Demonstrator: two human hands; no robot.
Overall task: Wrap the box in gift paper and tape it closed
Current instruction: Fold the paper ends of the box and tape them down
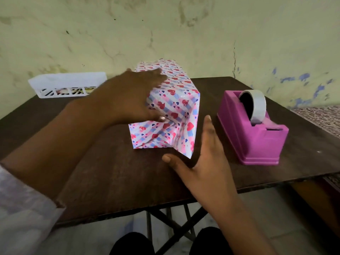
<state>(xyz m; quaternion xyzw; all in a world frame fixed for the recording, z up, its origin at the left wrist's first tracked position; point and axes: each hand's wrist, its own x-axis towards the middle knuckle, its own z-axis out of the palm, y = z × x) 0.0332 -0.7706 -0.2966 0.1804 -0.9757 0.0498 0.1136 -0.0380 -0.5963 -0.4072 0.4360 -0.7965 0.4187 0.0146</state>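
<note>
Dark table (pixel 114 173): one wrapped box (pixel 176 100), one tape dispenser (pixel 255 137), two hands.

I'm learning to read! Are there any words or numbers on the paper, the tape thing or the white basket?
No words or numbers can be read anywhere.
Gift paper: only hearts, dots and stripes, no text.
Tape dispenser: plain pink, no label visible.
Tape roll: plain, no print visible.
White basket: no label visible; its contents are too blurred to tell.
</note>
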